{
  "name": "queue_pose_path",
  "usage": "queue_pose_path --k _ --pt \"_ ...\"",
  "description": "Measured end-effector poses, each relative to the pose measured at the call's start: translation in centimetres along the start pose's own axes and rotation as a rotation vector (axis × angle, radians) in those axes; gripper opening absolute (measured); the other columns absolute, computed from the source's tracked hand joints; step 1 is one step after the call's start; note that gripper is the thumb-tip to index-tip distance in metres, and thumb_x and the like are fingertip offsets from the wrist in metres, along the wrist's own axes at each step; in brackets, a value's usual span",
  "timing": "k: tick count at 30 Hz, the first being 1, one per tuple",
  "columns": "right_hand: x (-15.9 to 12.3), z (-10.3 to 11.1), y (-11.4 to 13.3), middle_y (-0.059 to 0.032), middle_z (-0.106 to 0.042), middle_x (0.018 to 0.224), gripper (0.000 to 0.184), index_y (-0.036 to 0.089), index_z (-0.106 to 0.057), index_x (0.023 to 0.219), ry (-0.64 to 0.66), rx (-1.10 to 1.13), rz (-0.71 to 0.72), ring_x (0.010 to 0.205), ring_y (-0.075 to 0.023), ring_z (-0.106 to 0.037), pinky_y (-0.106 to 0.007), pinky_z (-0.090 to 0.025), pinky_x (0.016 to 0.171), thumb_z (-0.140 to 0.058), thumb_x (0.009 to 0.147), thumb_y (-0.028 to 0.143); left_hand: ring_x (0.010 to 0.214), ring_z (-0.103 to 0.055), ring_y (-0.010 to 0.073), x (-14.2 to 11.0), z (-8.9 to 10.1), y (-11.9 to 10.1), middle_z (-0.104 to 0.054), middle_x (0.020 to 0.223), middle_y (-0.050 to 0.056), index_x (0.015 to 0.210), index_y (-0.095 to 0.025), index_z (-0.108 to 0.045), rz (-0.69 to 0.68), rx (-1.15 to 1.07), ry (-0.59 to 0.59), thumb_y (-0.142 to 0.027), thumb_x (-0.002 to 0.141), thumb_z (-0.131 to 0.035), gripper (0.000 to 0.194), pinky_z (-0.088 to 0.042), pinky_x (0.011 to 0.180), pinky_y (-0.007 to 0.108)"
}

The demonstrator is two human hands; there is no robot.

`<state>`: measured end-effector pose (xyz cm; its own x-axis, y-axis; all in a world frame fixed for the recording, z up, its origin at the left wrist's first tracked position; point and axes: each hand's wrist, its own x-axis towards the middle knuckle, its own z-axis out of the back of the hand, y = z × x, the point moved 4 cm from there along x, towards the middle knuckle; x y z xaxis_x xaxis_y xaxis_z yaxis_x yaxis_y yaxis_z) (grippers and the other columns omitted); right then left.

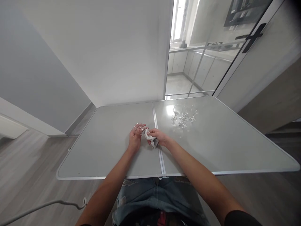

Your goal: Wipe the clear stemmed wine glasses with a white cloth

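Observation:
My left hand (135, 135) is closed around a clear stemmed glass (138, 126), tilted over the table; its outline is faint, with fingers showing through. Pinched in my right hand (160, 137) is a crumpled white cloth (150, 137), pressed against the near end of the glass beside my left fingers. The cloth and fingers hide part of the stem and base. Both hands are just above the table (113, 150), close to its middle seam. Beyond my right hand, several clear stemmed glasses (182, 122) stand grouped on the right half.
A pale wall (127, 56) rises behind the table's far edge. At the right back is a glass-paned door (202, 69) with a black handle (254, 37). A grey cable (54, 202) runs over the wooden floor (30, 175) at left.

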<state>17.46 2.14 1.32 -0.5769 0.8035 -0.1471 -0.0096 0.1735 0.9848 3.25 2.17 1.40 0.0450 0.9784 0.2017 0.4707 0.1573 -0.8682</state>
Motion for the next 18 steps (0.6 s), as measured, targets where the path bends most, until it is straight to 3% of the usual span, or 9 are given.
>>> queue_pose_path --k 4,7,10,15,17,18 --pt "-0.2 -0.1 1.0 -0.0103 -0.070 0.081 0.026 0.017 -0.064 0.085 -0.435 -0.688 0.183 0.077 -0.0230 -0.064 -0.032 -0.048 0.073 -0.056 0.089 0.042 0.097 -0.071 0.0211 0.4 0.5 1.0 -0.070 0.119 0.013 0.109 -0.018 -0.064 -0.029 0.084 -0.128 -0.047 0.082 -0.075 0.042 -0.054 0.090 0.036" --pt "-0.4 -1.3 1.7 -0.0150 -0.071 0.098 0.023 0.017 -0.065 0.100 -0.555 -1.008 0.273 0.096 -0.0260 -0.064 -0.035 -0.046 0.087 -0.050 0.094 0.033 0.099 -0.071 0.0207 0.5 1.0 1.1 -0.071 0.116 0.013 0.111 -0.018 -0.064 -0.056 0.109 -0.166 -0.047 0.084 -0.073 0.041 -0.054 0.090 0.034" --pt "-0.1 -1.0 1.2 -0.0099 -0.070 0.085 0.021 0.018 -0.064 0.091 -0.456 -0.775 0.193 0.083 -0.0230 -0.065 -0.032 -0.047 0.079 -0.054 0.090 0.037 0.099 -0.071 0.0218 0.3 1.1 1.0 -0.072 0.112 0.011 0.109 -0.017 -0.065 -0.015 0.046 -0.130 -0.049 0.085 -0.071 0.039 -0.055 0.089 0.035" --pt "0.4 -0.3 -0.6 -0.0010 -0.055 0.056 0.034 0.019 -0.052 0.069 0.107 0.117 0.005 0.053 -0.0174 -0.058 -0.031 -0.049 0.059 -0.060 0.078 0.051 0.103 -0.070 0.0250 -0.3 0.0 0.1 -0.070 0.118 0.013 0.111 -0.017 -0.068 0.029 -0.031 0.048 -0.052 0.082 -0.073 0.046 -0.055 0.090 0.037" --pt "0.3 -0.2 -0.7 -0.0009 -0.055 0.055 0.037 0.019 -0.053 0.069 0.154 0.216 0.005 0.051 -0.0170 -0.057 -0.031 -0.048 0.057 -0.064 0.074 0.053 0.107 -0.069 0.0258 -0.3 -0.3 0.0 -0.068 0.123 0.014 0.115 -0.018 -0.067 0.034 -0.049 0.073 -0.052 0.082 -0.073 0.048 -0.054 0.090 0.037" --pt "0.4 -0.1 -0.8 -0.0016 -0.056 0.055 0.038 0.018 -0.054 0.069 0.094 0.175 0.010 0.051 -0.0170 -0.056 -0.030 -0.046 0.056 -0.064 0.076 0.055 0.106 -0.069 0.0256 -0.2 -0.3 0.1 -0.068 0.124 0.014 0.115 -0.018 -0.067 0.045 -0.048 0.061 -0.053 0.082 -0.073 0.048 -0.054 0.090 0.037"
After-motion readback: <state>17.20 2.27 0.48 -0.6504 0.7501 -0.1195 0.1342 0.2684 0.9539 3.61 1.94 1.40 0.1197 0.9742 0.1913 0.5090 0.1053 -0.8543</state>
